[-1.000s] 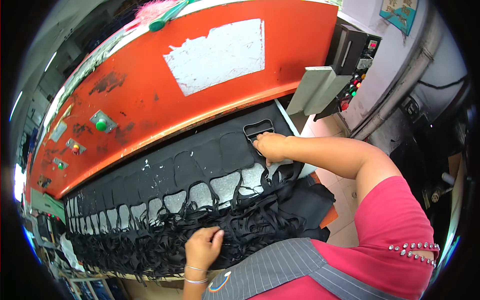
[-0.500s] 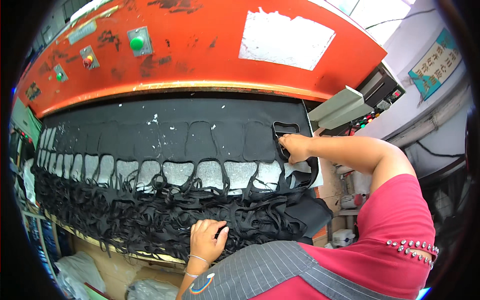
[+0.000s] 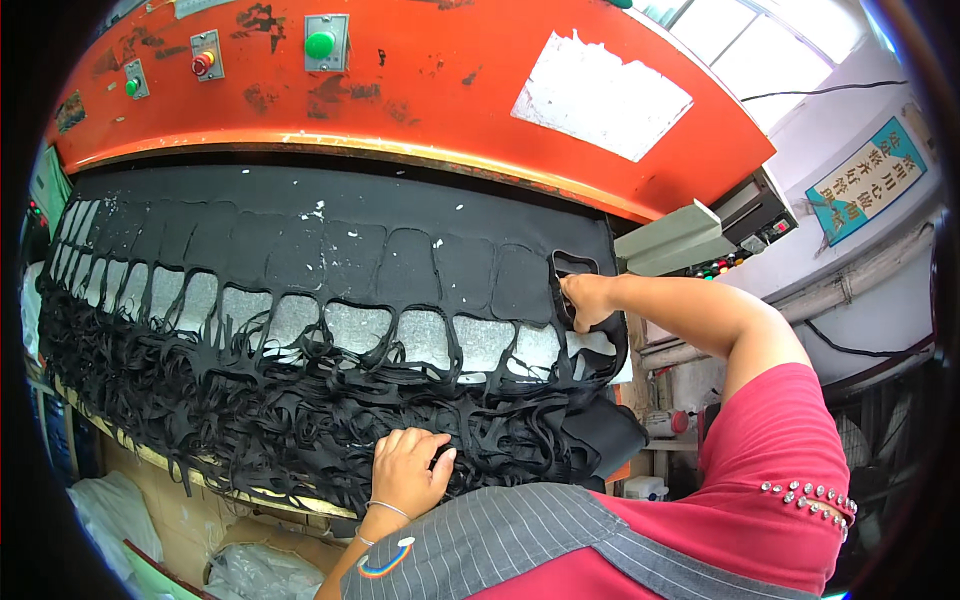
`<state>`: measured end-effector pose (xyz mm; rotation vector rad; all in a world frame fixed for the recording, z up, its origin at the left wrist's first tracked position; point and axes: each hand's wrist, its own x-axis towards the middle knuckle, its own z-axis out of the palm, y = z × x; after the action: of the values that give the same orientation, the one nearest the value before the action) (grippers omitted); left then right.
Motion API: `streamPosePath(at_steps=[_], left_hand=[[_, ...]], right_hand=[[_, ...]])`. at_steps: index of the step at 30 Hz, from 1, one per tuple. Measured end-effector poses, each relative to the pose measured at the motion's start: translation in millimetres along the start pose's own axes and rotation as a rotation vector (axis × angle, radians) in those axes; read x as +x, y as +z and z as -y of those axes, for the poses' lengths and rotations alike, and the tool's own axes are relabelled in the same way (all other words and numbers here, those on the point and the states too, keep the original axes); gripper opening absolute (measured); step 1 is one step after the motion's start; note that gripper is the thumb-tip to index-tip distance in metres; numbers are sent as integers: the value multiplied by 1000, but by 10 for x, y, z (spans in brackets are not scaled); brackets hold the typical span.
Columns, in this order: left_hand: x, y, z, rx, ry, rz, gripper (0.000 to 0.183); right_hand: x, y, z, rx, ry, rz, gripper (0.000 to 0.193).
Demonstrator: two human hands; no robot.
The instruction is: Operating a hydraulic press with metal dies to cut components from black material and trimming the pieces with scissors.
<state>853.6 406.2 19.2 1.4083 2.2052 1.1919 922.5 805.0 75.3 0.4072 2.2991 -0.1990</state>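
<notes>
My right hand [image 3: 588,301] grips a metal cutting die [image 3: 576,262], a thin upright frame with rounded corners. The die stands on a black sheet [image 3: 400,200] near its right end, and part of it is hidden behind the fingers. To its left, a row of die-shaped outlines is cut in the sheet. My left hand [image 3: 410,470] rests on a heap of black scrap strips [image 3: 250,420] along the near edge. Its fingers lie loosely over the strips and the thumb is apart, with nothing held.
An orange machine beam [image 3: 430,110] spans the far side, bearing a green button [image 3: 320,44] and a red button [image 3: 203,63]. Pale board [image 3: 425,338] shows through cut-out holes. A grey-green metal plate [image 3: 675,236] stands at right. Plastic bags [image 3: 262,572] lie below.
The whole view has shifted and tilted a little. My right hand stays on the die at the sheet's right end, and my left hand still rests on the scrap.
</notes>
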Motion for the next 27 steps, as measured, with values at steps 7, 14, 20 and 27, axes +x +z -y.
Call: streamPosePath(at_steps=[7,14,20,27], left_hand=[[-2,-7,13,30,-20,55,21],[-44,-85,-91,90,10,35,25],[-140,-98,-134,90,44,28,24],[-81,-131,-12,-19,65,-4,25]], right_hand=[[-315,-342,133,-73,-10,0,55],[-1294,-2709,70,270,-53,-1912,28],[-1373,-3535,525,803,393,-1130,23],[-1599,-3004,-51,1643,-401,-1126,17]])
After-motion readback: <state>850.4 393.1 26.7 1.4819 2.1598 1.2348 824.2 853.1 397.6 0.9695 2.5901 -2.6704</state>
